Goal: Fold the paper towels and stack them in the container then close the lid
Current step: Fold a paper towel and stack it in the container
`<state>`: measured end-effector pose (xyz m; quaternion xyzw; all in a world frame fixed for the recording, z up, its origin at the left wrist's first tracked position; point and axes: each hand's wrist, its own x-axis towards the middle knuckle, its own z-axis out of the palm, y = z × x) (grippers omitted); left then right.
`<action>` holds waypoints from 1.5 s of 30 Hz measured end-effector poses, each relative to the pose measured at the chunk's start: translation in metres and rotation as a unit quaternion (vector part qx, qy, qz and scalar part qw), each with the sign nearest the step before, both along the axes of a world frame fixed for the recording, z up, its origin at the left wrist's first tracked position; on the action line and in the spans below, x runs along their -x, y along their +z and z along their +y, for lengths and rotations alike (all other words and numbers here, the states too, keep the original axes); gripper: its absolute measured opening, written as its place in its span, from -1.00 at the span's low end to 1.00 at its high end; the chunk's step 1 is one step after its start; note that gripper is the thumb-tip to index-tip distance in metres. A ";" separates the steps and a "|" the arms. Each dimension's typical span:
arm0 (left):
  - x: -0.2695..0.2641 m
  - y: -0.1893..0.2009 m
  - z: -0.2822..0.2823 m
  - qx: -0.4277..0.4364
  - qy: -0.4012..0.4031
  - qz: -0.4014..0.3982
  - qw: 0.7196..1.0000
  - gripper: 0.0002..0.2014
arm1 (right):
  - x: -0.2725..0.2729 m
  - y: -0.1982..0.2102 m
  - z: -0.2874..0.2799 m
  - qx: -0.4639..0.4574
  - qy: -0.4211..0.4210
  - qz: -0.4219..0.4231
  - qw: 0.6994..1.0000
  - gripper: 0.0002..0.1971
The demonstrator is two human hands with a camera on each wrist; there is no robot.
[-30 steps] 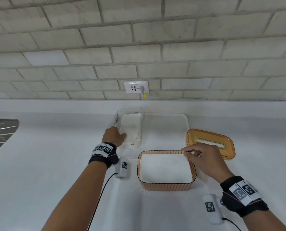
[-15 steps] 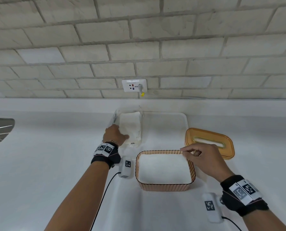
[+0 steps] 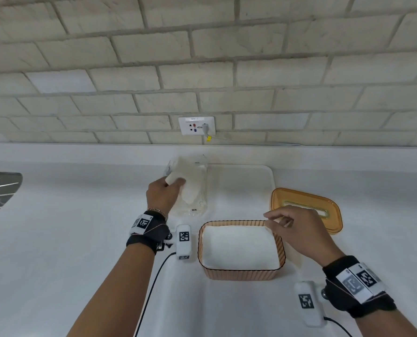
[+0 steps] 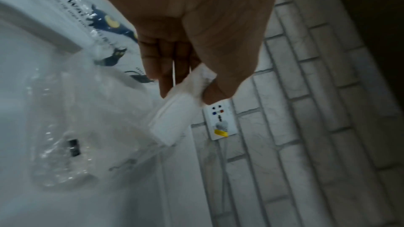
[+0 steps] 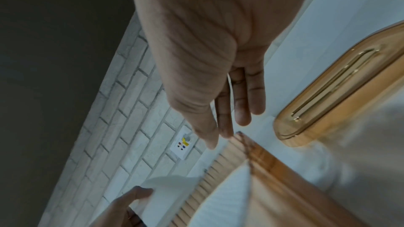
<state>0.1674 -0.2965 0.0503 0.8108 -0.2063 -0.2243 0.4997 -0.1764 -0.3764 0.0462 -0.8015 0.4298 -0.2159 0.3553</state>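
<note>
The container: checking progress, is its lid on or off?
Off: the amber lid lies on the counter beside the open container.

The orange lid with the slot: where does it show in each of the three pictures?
Head: orange lid right of centre, beyond the right hand.
Left wrist: not in it.
Right wrist: right edge, upper half.
Shared landmark: wall socket.

The ribbed translucent orange plastic container point(image 3: 241, 273) holds white paper towels. Right of the container lies the orange slotted lid point(image 3: 307, 210). Behind the container, the clear plastic towel packet point(image 4: 72, 127) carries dark blue print, possibly cats.
</note>
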 end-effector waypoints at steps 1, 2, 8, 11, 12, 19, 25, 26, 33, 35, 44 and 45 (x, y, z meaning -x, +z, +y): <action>0.005 0.010 0.004 0.040 0.004 0.012 0.999 -0.80 | -0.002 0.004 0.002 -0.001 0.003 -0.009 1.000 -0.75; 0.012 0.020 0.009 0.073 -0.001 0.025 0.997 -0.87 | -0.004 0.008 0.004 -0.004 0.007 -0.023 1.000 -0.74; 0.059 0.067 0.046 0.182 -0.140 0.089 0.969 -0.84 | -0.028 0.031 0.017 -0.113 0.046 -0.085 0.989 -0.15; 0.081 0.071 0.056 0.199 -0.174 0.128 0.956 -0.86 | -0.036 0.037 0.023 -0.212 0.076 -0.130 0.966 -0.02; 0.087 0.069 0.058 0.208 -0.175 0.144 0.952 -0.86 | -0.036 0.038 0.024 -0.240 0.101 -0.151 0.954 -0.13; 0.111 0.049 0.067 0.212 -0.175 0.203 0.940 -0.86 | -0.024 0.018 0.018 -0.379 0.016 -0.293 0.877 0.32; 0.124 0.032 0.071 0.211 -0.135 0.241 0.938 -0.82 | -0.017 0.012 0.015 -0.414 -0.008 -0.337 0.846 0.43; 0.126 0.031 0.071 0.212 -0.126 0.249 0.936 -0.81 | -0.016 0.014 0.017 -0.424 -0.003 -0.328 0.844 0.30; 0.130 0.018 0.069 0.215 -0.109 0.287 0.927 -0.63 | -0.014 0.024 0.024 -0.398 0.065 -0.263 0.876 -0.59; 0.127 0.014 0.070 0.222 -0.124 0.279 0.926 -0.49 | -0.014 0.022 0.023 -0.369 0.064 -0.254 0.892 -0.65; 0.124 0.005 0.080 0.179 -0.211 0.130 0.952 -0.25 | -0.011 0.023 0.025 -0.306 0.107 -0.201 0.925 -0.82; 0.126 0.006 0.080 0.173 -0.205 0.123 0.956 -0.22 | -0.012 0.022 0.027 -0.298 0.110 -0.196 0.928 -0.82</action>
